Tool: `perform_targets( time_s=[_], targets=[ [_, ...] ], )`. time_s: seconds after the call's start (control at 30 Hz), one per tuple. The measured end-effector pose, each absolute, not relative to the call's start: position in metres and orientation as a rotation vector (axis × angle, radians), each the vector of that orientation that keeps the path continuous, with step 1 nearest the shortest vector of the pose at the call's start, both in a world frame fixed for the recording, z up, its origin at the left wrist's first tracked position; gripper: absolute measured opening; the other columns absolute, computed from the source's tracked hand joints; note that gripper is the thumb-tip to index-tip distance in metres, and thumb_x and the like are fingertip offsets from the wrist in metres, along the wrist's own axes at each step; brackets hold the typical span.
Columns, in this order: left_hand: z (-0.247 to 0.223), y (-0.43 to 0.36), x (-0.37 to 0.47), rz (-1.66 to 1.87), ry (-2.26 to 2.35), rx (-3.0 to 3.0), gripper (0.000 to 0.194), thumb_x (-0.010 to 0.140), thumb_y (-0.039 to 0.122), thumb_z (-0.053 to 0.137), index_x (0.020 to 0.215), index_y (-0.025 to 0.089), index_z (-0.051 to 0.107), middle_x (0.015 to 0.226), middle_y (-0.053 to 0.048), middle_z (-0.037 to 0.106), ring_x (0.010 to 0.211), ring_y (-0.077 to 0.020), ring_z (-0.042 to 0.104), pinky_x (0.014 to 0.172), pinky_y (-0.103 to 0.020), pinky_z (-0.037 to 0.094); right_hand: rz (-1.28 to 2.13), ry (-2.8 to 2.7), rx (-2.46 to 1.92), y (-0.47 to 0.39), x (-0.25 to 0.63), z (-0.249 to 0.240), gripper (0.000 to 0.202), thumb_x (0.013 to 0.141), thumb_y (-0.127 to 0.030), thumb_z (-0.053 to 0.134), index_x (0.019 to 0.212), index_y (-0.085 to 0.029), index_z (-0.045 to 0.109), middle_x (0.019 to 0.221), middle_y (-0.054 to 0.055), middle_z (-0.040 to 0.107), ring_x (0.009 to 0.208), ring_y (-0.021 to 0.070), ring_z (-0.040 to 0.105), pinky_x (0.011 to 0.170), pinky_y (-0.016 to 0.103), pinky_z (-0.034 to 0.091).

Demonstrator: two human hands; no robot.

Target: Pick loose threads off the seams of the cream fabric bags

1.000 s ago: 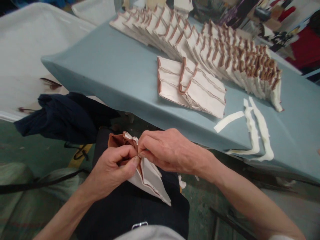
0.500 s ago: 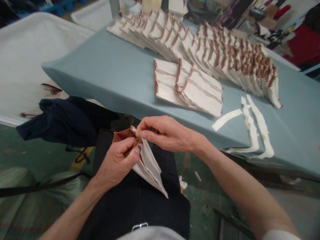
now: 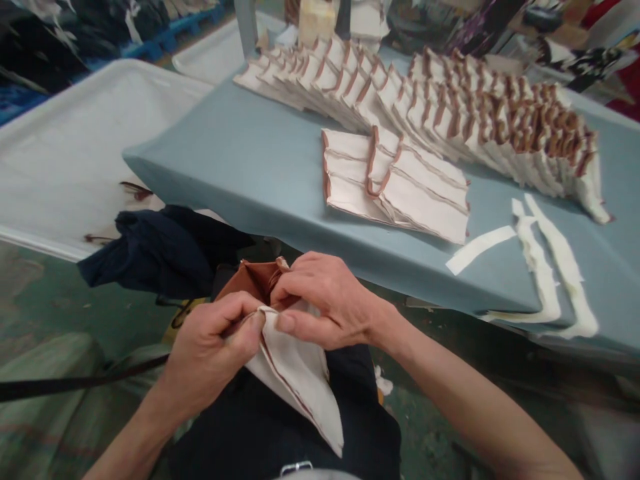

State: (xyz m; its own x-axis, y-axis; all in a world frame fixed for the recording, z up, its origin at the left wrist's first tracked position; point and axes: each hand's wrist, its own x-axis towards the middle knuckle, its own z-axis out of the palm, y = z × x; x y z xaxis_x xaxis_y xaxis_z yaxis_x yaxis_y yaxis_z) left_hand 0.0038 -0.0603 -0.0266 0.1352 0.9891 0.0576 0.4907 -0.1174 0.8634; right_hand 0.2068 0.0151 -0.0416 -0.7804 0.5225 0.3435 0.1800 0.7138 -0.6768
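The white-and-brown cloth piece (image 3: 305, 353) lies over the dark-clad lap, beside the near edge of the blue table (image 3: 215, 150), its folded rim pinched between thumb and forefinger of the left hand (image 3: 213, 347). The right hand (image 3: 327, 300) has its thumb at the white cloth and its fingers bent into the brown opening, tips hidden, so whether they grip cannot be told. The inner folds are obscured, and both forearms are cut off by the frame.

right hand (image 3: 327, 300) opened from pinch, spread against white piece (image 3: 300, 363); brown lining (image 3: 254, 279) more exposed.
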Motion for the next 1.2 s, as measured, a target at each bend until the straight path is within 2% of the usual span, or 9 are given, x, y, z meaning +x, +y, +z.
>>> perform_targets(
  time_s=[0.17, 0.3, 0.43, 0.63, 0.8, 0.93, 1.0, 1.13, 1.2],
  targets=[
    [-0.029, -0.056, 0.007, 0.905, 1.428, 1.668, 0.029, 0.09, 0.029, 0.055, 0.064, 0.021, 0.064, 0.053, 0.005, 0.058, 0.046, -0.0115, 0.052, 0.045, -0.021, 0.037, 0.832, -2.481, -0.678, 0.01, 0.207, -0.032, 0.046, 0.101, -0.063, 0.059, 0.083, -0.021, 0.064, 0.069, -0.002, 0.062, 0.065, 0.0154, 0.056, 0.069, 0.031, 0.037],
    [-0.028, -0.053, 0.008, 0.816, 1.304, 1.62, 0.031, 0.094, 0.033, 0.055, 0.068, 0.021, 0.067, 0.057, 0.003, 0.06, 0.049, -0.0126, 0.052, 0.047, -0.022, 0.039, 1.009, -2.475, -0.78, 0.01, 0.206, -0.029, 0.052, 0.096, -0.069, 0.067, 0.078, -0.021, 0.059, 0.071, -0.004, 0.059, 0.064, 0.0118, 0.052, 0.066, 0.028, 0.032],
    [-0.029, -0.053, 0.005, 0.839, 1.258, 1.62, 0.03, 0.095, 0.03, 0.056, 0.07, 0.02, 0.068, 0.057, 0.004, 0.059, 0.049, -0.0115, 0.051, 0.047, -0.021, 0.037, 1.035, -2.471, -0.895, 0.009, 0.203, -0.026, 0.055, 0.088, -0.072, 0.076, 0.077, -0.02, 0.058, 0.07, -0.006, 0.055, 0.065, 0.0113, 0.049, 0.065, 0.027, 0.03],
    [-0.03, -0.054, -0.002, 0.817, 1.155, 1.528, 0.031, 0.097, 0.03, 0.057, 0.07, 0.02, 0.069, 0.063, 0.003, 0.063, 0.056, -0.0125, 0.053, 0.052, -0.021, 0.041, 1.097, -2.508, -0.815, 0.009, 0.206, -0.027, 0.042, 0.098, -0.054, 0.074, 0.08, -0.02, 0.058, 0.075, -0.004, 0.061, 0.07, 0.0115, 0.053, 0.069, 0.027, 0.033],
    [-0.042, -0.062, 0.002, 0.891, 1.194, 1.363, 0.035, 0.096, 0.033, 0.059, 0.064, 0.02, 0.062, 0.06, 0.002, 0.058, 0.055, -0.0134, 0.049, 0.053, -0.024, 0.039, 1.301, -2.427, -0.712, 0.011, 0.205, -0.03, 0.031, 0.101, -0.042, 0.069, 0.082, -0.021, 0.057, 0.074, -0.005, 0.058, 0.07, 0.0117, 0.051, 0.069, 0.026, 0.035],
    [-0.062, -0.072, 0.017, 1.102, 1.244, 1.091, 0.037, 0.095, 0.035, 0.057, 0.062, 0.022, 0.048, 0.058, 0.005, 0.042, 0.051, -0.0111, 0.032, 0.048, -0.024, 0.031, 1.371, -2.249, -0.747, 0.004, 0.194, -0.036, 0.028, 0.093, -0.031, 0.06, 0.072, -0.023, 0.043, 0.065, -0.008, 0.043, 0.061, 0.0102, 0.04, 0.063, 0.026, 0.032],
    [-0.066, -0.074, 0.021, 1.131, 1.227, 1.057, 0.038, 0.096, 0.037, 0.057, 0.063, 0.022, 0.046, 0.058, 0.006, 0.039, 0.051, -0.0108, 0.03, 0.047, -0.024, 0.029, 1.338, -2.226, -0.811, 0.0, 0.193, -0.038, 0.026, 0.089, -0.03, 0.056, 0.07, -0.023, 0.039, 0.063, -0.008, 0.041, 0.059, 0.0102, 0.039, 0.062, 0.026, 0.031],
    [-0.059, -0.072, 0.011, 0.944, 1.187, 1.243, 0.039, 0.101, 0.04, 0.056, 0.068, 0.02, 0.055, 0.062, 0.004, 0.05, 0.055, -0.0119, 0.041, 0.052, -0.024, 0.035, 1.247, -2.288, -0.916, -0.004, 0.202, -0.037, 0.021, 0.09, -0.03, 0.058, 0.072, -0.022, 0.049, 0.064, -0.007, 0.049, 0.06, 0.0099, 0.043, 0.065, 0.026, 0.032],
    [-0.053, -0.069, 0.002, 0.825, 1.174, 1.386, 0.045, 0.108, 0.044, 0.046, 0.076, 0.019, 0.064, 0.068, 0.002, 0.058, 0.06, -0.0136, 0.048, 0.056, -0.025, 0.039, 1.207, -2.355, -0.945, -0.004, 0.209, -0.034, 0.018, 0.092, -0.03, 0.059, 0.077, -0.02, 0.058, 0.068, -0.005, 0.059, 0.063, 0.0102, 0.049, 0.067, 0.026, 0.033]
  ],
)
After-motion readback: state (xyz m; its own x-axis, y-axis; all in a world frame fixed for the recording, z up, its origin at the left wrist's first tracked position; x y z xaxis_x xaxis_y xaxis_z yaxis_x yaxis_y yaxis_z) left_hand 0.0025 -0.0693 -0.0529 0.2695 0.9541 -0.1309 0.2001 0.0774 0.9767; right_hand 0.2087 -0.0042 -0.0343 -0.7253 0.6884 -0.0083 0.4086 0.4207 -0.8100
